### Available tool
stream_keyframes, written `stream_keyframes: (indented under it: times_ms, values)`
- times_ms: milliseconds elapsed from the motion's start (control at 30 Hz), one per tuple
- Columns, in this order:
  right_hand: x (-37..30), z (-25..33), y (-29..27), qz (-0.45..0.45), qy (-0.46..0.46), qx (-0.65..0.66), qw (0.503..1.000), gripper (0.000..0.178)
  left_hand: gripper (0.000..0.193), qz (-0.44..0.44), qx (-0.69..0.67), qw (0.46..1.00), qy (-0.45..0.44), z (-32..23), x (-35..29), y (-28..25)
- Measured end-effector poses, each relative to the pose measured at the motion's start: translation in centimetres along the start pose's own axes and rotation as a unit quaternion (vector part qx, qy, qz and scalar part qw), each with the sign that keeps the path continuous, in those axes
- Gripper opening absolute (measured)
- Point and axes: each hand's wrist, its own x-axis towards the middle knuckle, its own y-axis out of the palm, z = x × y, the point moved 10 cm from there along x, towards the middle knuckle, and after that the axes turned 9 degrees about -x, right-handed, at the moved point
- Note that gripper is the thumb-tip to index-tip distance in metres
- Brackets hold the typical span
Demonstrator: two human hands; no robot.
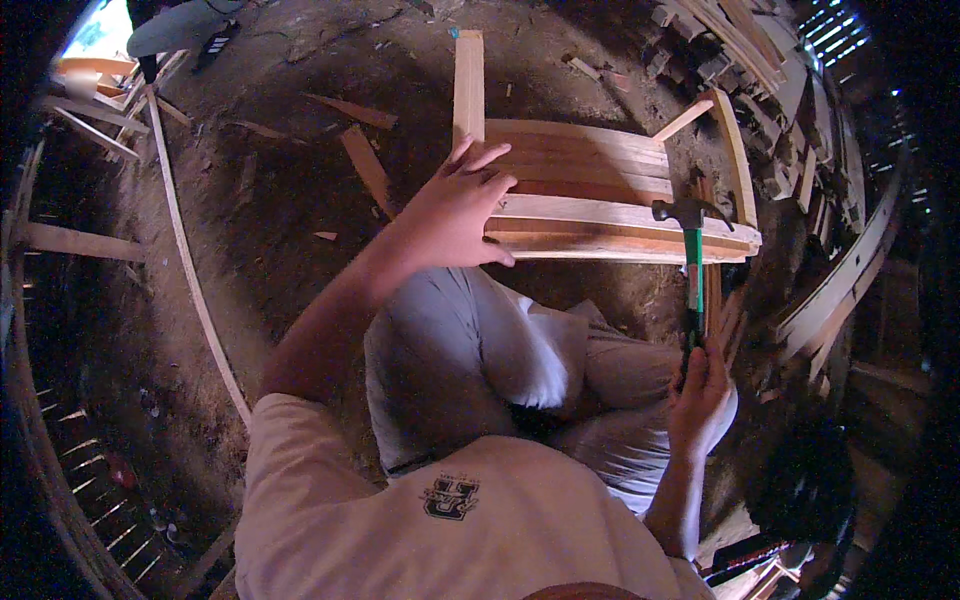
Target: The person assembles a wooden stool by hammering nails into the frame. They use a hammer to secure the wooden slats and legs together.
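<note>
A slatted wooden frame [590, 150], like a small bench or chair, lies on the ground before my folded legs. My left hand [468, 212] is at its left end, beside an upright post [468, 85]. Its fingers are spread over the boards and its thumb lies at the near lower edge, so the hand spans the end of the front rail [620, 215]. In my right hand [700, 395] is a claw hammer [694, 255], its green and black handle gripped low. The hammer head shows over the rail's right part; whether it touches cannot be told.
Stacked timber offcuts [720, 70] are heaped at the far right. A long thin strip [190, 245] stretches over the dirt floor on the left. Loose wood pieces [365, 165] lie beyond my left forearm. Curved boards [850, 285] stand at right.
</note>
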Motion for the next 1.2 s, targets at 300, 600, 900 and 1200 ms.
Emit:
stream_keyframes:
  times_ms: [300,600,900,1200]
  values:
    - [-1.3,-0.1,3.6,0.075,-0.036,0.019,0.996,0.022,0.050,-0.063,0.016,0.998,-0.016,-0.5,0.0,0.0]
    - [-3.4,4.8,4.3,0.094,-0.087,-0.046,0.991,0.018,0.049,-0.043,0.049,0.997,-0.039,-0.4,-0.1,0.6]
    - [-2.6,4.0,1.3,0.051,-0.064,-0.029,0.996,0.020,0.071,-0.041,0.072,0.996,0.015,-7.8,4.0,0.3]
    - [-2.1,1.4,-1.7,-0.010,-0.061,0.034,0.997,0.023,0.036,0.120,0.053,0.990,-0.043,-3.9,5.9,7.0]
